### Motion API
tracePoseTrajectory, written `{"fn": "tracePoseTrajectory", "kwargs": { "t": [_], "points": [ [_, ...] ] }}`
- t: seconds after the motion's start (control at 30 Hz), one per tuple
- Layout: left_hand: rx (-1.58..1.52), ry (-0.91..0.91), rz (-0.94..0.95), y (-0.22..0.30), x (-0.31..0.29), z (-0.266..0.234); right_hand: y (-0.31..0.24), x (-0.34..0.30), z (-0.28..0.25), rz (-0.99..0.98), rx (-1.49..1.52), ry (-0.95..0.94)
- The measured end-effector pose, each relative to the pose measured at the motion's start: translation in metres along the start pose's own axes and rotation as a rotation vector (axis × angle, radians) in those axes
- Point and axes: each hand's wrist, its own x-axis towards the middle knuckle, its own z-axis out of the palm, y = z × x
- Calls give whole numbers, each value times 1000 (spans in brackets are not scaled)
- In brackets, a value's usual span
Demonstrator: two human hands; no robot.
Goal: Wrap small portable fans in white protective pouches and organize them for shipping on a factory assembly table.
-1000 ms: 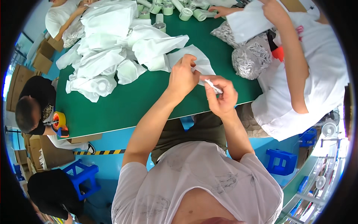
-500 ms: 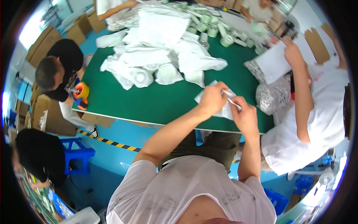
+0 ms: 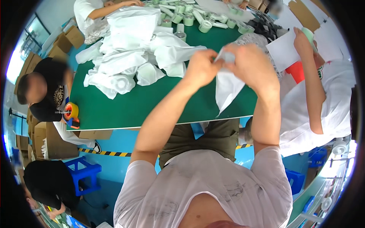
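Observation:
A thin white bag hangs in the air above the near edge of the green table, its lower corner pointing down. My left hand pinches its upper edge from the left, fingers closed. On the other side, my right hand is closed on the same upper edge, a little blurred. The two hands are close together at the bag's top, and their fingertips partly hide it. Left of my hands lies a heap of white wrapped packages.
Pale green cylindrical devices stand and lie along the far side of the table. An orange tape dispenser sits at the left corner. A co-worker in white works close on my right; others are at the left and far side.
Both hands have risen, carrying the bag up off the table. The bag now hangs open downward between them, and the whole view has shifted somewhat.

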Motion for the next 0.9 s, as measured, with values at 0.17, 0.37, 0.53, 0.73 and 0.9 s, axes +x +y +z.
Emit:
{"fn": "tracePoseTrajectory", "kwargs": {
  "t": [0.17, 0.37, 0.53, 0.73, 0.9],
  "points": [
    [-14, -23, 68, 25, 39, -9, 26, 12, 4, -11, 136, 228],
    [119, -58, 333, -17, 23, 13, 59, 26, 47, 248, 979, 663],
    [60, -215, 272, -72, -29, 31, 103, 166, 158, -195, 437, 247],
    [97, -233, 372, -76, -42, 44, 113, 276, 284, -609, 138, -79],
    [55, -269, 306, -67, -51, 48, 127, 294, 320, -749, 0, -184]
  ]
}}
